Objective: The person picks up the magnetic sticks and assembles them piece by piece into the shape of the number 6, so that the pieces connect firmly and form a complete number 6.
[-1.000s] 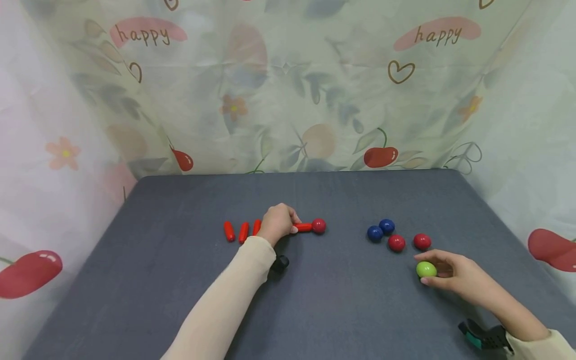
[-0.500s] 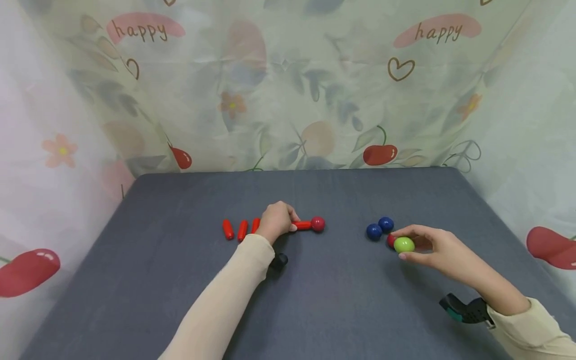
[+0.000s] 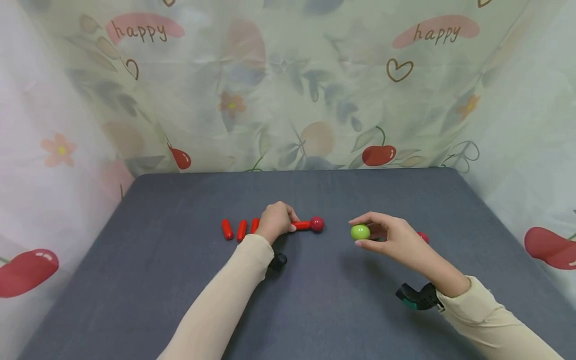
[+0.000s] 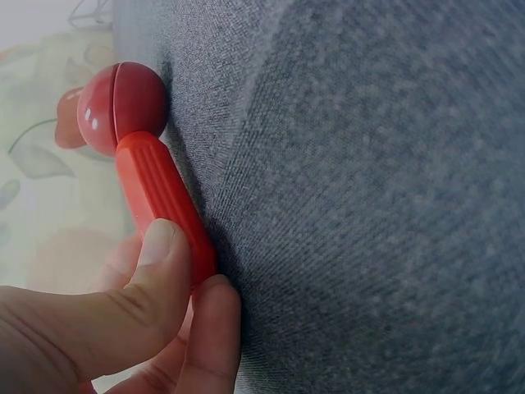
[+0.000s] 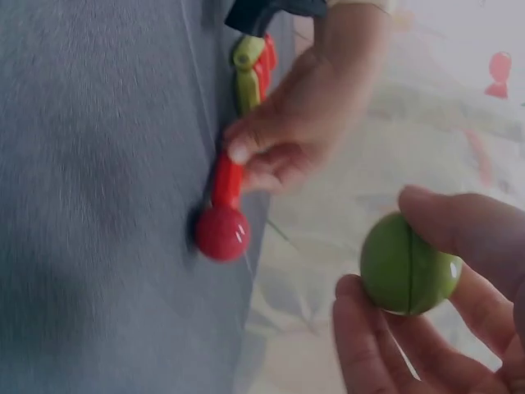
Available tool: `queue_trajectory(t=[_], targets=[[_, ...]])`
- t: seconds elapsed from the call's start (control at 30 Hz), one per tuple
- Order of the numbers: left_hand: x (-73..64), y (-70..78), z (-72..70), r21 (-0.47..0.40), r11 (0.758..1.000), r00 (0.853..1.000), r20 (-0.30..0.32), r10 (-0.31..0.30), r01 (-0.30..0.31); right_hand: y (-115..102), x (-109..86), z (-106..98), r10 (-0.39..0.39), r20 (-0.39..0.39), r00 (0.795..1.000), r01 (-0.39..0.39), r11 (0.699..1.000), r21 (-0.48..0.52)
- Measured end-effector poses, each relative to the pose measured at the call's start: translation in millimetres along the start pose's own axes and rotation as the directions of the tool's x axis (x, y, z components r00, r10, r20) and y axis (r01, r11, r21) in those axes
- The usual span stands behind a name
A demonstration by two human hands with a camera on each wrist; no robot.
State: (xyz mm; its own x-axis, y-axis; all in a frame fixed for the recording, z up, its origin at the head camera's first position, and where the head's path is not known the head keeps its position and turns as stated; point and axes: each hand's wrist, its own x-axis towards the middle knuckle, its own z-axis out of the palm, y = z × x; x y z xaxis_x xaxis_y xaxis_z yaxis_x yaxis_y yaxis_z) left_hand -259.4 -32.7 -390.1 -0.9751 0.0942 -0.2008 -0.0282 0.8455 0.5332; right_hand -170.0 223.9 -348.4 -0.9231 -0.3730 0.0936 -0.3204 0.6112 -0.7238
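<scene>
We find the right hand pinching a green ball at its fingertips, raised above the table. The left hand grips a red stick; a red ball touches the stick's end right of that hand. Printed cloth hangs beyond both hands. Dark tabletop extends between them; the right edge lies well apart from the right hand.

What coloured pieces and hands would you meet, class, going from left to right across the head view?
First red rod → second red rod → third red rod, partly hidden → left hand → held red rod → red ball at its end → green ball → right hand → mostly hidden red ball.
</scene>
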Motion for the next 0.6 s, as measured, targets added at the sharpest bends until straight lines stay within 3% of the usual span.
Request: queue_trajectory(t=[0.13,0.3,0.47,0.6], targets=[[0.1,-0.3,0.1,-0.006,1.000,1.000,0.008,-0.013,0.013,-3,11.9,16,-0.022,-0.015,1.000,0.023,0.998,0.064],[0.5,-0.9,0.6,-0.005,1.000,0.999,0.017,-0.029,0.029,-7,26.4,33,0.006,-0.005,1.000,-0.005,0.990,0.139],[2.3,-0.9,1.4,0.001,1.000,1.000,0.014,-0.021,0.021,-7,39.2,49,0.019,0.019,1.000,-0.022,0.991,0.132],[2.2,0.0,1.0,0.009,1.000,1.000,0.002,-0.011,0.011,-4,47.5,61,0.044,0.085,0.995,-0.055,0.991,0.125]])
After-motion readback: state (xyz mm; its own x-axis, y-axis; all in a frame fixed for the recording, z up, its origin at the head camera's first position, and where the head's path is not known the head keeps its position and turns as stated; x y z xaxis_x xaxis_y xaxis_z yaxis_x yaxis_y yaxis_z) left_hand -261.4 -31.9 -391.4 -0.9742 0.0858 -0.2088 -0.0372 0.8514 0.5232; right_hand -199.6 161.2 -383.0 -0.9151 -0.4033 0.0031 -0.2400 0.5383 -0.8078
